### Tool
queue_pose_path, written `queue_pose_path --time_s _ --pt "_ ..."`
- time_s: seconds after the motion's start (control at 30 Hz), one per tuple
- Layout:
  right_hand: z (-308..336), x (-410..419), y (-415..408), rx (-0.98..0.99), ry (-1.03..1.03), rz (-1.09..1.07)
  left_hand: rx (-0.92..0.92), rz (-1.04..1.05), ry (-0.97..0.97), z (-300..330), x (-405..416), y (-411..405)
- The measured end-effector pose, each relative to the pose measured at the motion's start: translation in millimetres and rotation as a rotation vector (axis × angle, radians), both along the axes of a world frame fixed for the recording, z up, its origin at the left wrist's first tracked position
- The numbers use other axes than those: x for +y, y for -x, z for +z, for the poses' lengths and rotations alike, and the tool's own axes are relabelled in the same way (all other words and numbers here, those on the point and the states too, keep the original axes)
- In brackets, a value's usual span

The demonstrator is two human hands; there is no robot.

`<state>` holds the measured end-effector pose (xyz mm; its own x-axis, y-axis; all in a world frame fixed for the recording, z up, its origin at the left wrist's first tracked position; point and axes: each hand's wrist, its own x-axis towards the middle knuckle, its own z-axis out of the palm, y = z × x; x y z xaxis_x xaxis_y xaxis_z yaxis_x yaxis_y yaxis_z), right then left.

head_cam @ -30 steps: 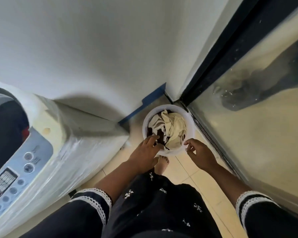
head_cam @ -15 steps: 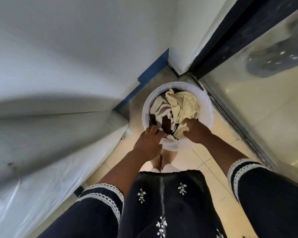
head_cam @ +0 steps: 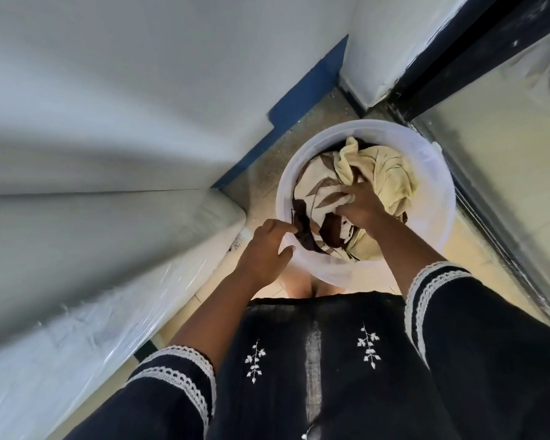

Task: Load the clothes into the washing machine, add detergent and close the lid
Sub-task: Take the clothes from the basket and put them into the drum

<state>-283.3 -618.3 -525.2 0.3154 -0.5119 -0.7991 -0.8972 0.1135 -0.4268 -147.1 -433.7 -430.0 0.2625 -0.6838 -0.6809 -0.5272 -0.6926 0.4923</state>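
White translucent plastic formed the round tub (head_cam: 432, 173) on the tiled floor (head_cam: 470, 249), set in the corner beside the blue skirting (head_cam: 302, 100) and the dark door frame (head_cam: 458, 58). Inside it lay the clothes (head_cam: 391, 176) — a cream cloth bunched at the far side, a brown-and-beige patterned piece nearer the person. The right hand (head_cam: 361, 203) was down in the pile, its fingers curled around a fold of the patterned cloth. The left hand (head_cam: 264, 249) sat at the tub's near rim, fingers loosely bent, the fingertips touching the dark edge of the fabric without closing on it. The washing machine (head_cam: 86, 281) — wrapped in clear plastic film — stood at the left, well apart from the clothes.
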Motion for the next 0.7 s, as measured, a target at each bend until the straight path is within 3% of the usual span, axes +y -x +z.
queue_pose_path --time_s 0.07,0.13,0.23,0.43,0.6,0.7 --pt "22 2 7 -0.042 -0.035 -0.191 0.007 0.039 -0.009 16 5 1" --pt "53 3 20 -0.023 0.010 -0.239 0.016 0.067 -0.011 43 8 2" --pt "112 14 38 -0.029 0.103 -0.172 0.045 0.076 0.006 90 8 4" --pt "258 51 48 -0.243 0.190 -0.196 0.092 0.051 0.086 207 7 6" --pt "379 73 44 -0.467 0.501 -0.050 0.111 0.075 0.194 283 11 9" --pt "439 81 38 -0.661 0.337 -0.214 0.128 0.104 0.177 314 14 13"
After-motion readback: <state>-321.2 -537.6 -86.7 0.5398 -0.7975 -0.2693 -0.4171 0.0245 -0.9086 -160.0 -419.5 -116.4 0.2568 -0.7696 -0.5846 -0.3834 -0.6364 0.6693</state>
